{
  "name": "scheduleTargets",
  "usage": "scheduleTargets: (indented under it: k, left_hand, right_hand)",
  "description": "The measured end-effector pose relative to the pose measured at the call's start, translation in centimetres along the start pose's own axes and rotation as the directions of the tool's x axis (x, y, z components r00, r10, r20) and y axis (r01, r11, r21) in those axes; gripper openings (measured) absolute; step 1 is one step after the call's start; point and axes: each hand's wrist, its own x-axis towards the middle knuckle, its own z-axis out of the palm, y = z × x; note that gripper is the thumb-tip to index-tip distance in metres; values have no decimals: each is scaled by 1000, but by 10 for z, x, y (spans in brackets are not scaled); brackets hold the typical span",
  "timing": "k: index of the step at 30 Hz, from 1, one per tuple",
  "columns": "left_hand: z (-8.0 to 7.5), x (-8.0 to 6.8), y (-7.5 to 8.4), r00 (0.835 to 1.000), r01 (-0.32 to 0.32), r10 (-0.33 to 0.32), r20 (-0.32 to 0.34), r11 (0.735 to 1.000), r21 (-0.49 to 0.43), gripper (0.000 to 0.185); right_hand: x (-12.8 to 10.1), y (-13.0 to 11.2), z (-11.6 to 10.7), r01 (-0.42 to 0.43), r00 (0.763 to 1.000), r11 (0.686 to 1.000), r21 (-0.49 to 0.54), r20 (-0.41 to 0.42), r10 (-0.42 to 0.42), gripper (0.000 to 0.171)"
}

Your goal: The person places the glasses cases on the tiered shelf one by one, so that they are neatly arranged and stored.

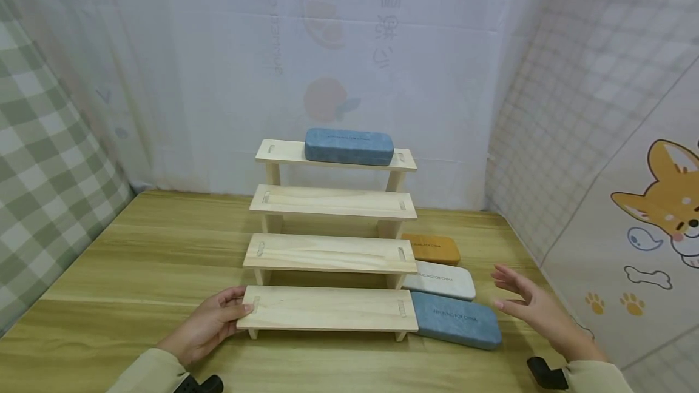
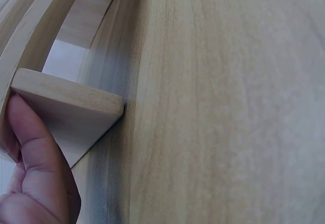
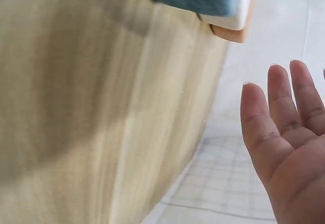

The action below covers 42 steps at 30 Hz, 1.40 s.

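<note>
A pale wooden stepped display rack stands on the table, its steps rising toward the back. My left hand pinches the left end of its lowest step, thumb on top; in the left wrist view the fingers are beside one of its supports. My right hand hovers just right of the cases, fingers spread and touching nothing. Closest to it lies a blue glasses case, with a white case and an orange case behind. Another blue case rests on the top step.
The wood-grain table extends on both sides of the rack. A white printed curtain hangs behind it. Green checked cloth borders the left, and a patterned cloth with a cartoon dog borders the right.
</note>
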Motion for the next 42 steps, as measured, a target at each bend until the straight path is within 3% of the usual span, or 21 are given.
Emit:
scheduleTargets:
  k: [11,18,29,42]
  left_hand:
    - [0,0,0,1000,0,0,-3,1000,-12,72]
    - [0,0,-1,1000,1,-1,-6,1000,-12,72]
    - [1,0,-1,1000,0,-1,-10,1000,-11,72]
    - [1,0,0,1000,0,-1,-9,1000,-9,72]
  right_hand:
    - [-7,12,12,-51,996,998,-49,76,55,74]
    - [-8,15,17,-73,986,997,-1,150,72,80]
    - [-9,20,21,-89,979,994,-57,178,98,85]
    - [-8,27,23,-108,960,994,12,260,101,90]
